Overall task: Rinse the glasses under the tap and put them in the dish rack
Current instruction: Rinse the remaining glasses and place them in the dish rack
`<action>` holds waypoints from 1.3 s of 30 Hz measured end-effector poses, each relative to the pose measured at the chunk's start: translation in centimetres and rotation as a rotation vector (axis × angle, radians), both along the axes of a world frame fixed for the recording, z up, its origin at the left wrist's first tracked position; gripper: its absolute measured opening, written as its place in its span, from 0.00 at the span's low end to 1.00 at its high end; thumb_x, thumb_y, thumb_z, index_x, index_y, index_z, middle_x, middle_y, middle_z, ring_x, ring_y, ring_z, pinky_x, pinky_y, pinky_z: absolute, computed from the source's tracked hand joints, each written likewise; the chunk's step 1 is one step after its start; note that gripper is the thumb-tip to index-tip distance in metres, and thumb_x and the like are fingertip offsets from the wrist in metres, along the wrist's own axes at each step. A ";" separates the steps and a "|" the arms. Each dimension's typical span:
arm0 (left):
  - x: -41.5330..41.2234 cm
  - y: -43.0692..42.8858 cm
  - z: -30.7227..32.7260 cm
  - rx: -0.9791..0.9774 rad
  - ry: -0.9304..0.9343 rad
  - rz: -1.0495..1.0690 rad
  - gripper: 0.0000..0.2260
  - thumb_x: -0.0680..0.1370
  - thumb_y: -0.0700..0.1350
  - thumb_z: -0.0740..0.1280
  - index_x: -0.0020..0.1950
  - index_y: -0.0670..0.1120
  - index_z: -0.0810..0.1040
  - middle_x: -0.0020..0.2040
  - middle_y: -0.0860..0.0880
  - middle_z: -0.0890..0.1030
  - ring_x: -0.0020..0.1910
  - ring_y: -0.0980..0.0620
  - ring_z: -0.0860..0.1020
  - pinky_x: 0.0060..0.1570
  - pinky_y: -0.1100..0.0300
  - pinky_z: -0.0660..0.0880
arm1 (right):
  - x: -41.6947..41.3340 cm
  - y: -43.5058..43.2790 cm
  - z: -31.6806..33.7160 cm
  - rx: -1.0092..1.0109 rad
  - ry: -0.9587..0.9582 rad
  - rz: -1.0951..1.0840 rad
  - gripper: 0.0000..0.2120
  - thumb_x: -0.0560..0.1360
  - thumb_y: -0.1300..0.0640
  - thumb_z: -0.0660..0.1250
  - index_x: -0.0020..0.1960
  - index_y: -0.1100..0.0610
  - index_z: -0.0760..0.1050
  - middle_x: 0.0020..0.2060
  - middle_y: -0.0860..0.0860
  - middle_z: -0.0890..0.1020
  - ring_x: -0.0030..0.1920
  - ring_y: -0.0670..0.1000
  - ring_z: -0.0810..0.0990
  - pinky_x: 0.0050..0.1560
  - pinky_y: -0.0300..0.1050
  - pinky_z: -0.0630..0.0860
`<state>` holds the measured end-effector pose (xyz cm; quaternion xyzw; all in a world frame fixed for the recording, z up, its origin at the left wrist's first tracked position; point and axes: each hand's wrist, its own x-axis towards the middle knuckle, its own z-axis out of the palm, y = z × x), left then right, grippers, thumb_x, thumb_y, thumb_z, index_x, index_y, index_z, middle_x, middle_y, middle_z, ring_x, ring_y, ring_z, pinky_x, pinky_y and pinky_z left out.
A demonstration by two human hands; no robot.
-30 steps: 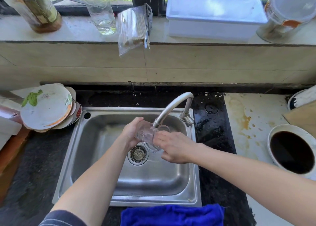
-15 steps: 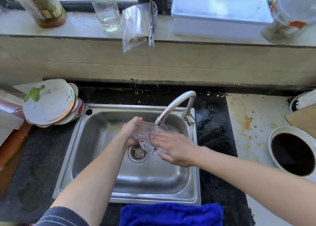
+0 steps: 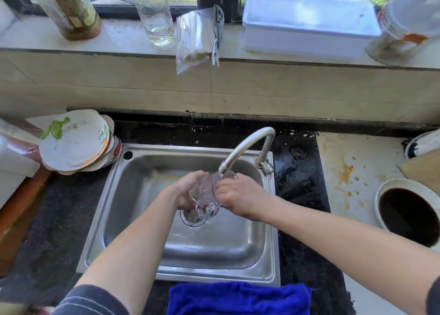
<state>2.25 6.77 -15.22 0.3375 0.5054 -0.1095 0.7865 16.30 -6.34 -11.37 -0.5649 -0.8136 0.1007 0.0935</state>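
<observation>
Past the blue cloth (image 3: pixel 238 298) at the bottom edge, the left hand (image 3: pixel 185 192) and right hand (image 3: pixel 241 197) both clasp one glass (image 3: pixel 204 193) at frame centre, over the sink (image 3: pixel 133 219) and just under the tap (image 3: pixel 245 145). Slick with water, it could slip into the steel basin, or its rim could knock the spout. Stacked plates (image 3: pixel 73 141) crowd the worktop at left, and no dish rack plainly shows.

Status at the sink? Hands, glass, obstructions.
Left hand and right hand both grip glass. Glass tilted at tap spout, over sink. Nothing blocking.

Left hand (image 3: pixel 187 192), right hand (image 3: pixel 241 198) gripping glass (image 3: pixel 204 193), tap (image 3: pixel 245 145) seemingly running
</observation>
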 end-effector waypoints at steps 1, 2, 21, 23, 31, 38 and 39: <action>-0.4 -0.3 0.0 -0.032 -0.063 0.046 0.16 0.78 0.56 0.60 0.50 0.46 0.81 0.43 0.45 0.83 0.36 0.47 0.80 0.40 0.57 0.75 | 0.1 0.1 0.5 -0.062 0.026 -0.051 0.02 0.73 0.57 0.71 0.43 0.55 0.82 0.41 0.49 0.84 0.46 0.55 0.82 0.42 0.52 0.78; -0.9 -0.6 -0.5 -0.048 -0.110 0.116 0.17 0.78 0.57 0.61 0.51 0.46 0.81 0.44 0.45 0.83 0.38 0.47 0.81 0.40 0.56 0.75 | 0.0 0.1 1.3 -0.137 0.041 -0.125 0.07 0.76 0.52 0.68 0.45 0.55 0.82 0.43 0.50 0.84 0.46 0.55 0.82 0.44 0.51 0.78; -2.7 0.2 1.1 -0.102 -0.022 0.148 0.13 0.76 0.55 0.65 0.46 0.45 0.78 0.35 0.47 0.80 0.27 0.51 0.78 0.24 0.65 0.72 | 0.9 -0.5 -0.5 0.076 -0.075 0.084 0.11 0.70 0.57 0.71 0.53 0.52 0.81 0.53 0.46 0.83 0.60 0.50 0.78 0.49 0.48 0.69; -2.7 -0.2 1.3 -0.079 -0.037 0.173 0.17 0.78 0.58 0.59 0.46 0.46 0.78 0.36 0.46 0.80 0.30 0.50 0.77 0.27 0.63 0.73 | -0.1 0.6 -0.1 0.007 -0.081 0.032 0.09 0.72 0.51 0.71 0.49 0.54 0.82 0.47 0.48 0.83 0.51 0.52 0.80 0.46 0.49 0.72; -2.4 -2.7 0.4 -0.127 -0.405 0.565 0.20 0.72 0.48 0.65 0.61 0.42 0.75 0.54 0.41 0.78 0.50 0.45 0.77 0.52 0.53 0.75 | -2.8 1.5 1.4 -0.221 0.412 -0.500 0.12 0.78 0.46 0.64 0.54 0.49 0.83 0.52 0.48 0.85 0.54 0.53 0.81 0.55 0.52 0.75; -2.3 -1.3 -0.8 0.031 -0.200 0.417 0.34 0.64 0.59 0.74 0.65 0.43 0.76 0.54 0.44 0.80 0.43 0.48 0.79 0.44 0.56 0.73 | -0.5 -0.8 0.6 -0.074 0.152 -0.156 0.14 0.73 0.56 0.70 0.59 0.53 0.80 0.57 0.50 0.82 0.60 0.54 0.79 0.49 0.51 0.77; -1.9 -1.4 -0.9 0.013 -0.201 0.408 0.33 0.63 0.59 0.75 0.63 0.44 0.77 0.52 0.44 0.80 0.42 0.49 0.78 0.41 0.57 0.74 | -0.9 -0.3 0.5 -0.035 0.075 -0.133 0.14 0.71 0.57 0.70 0.57 0.55 0.80 0.56 0.52 0.83 0.59 0.55 0.80 0.48 0.51 0.76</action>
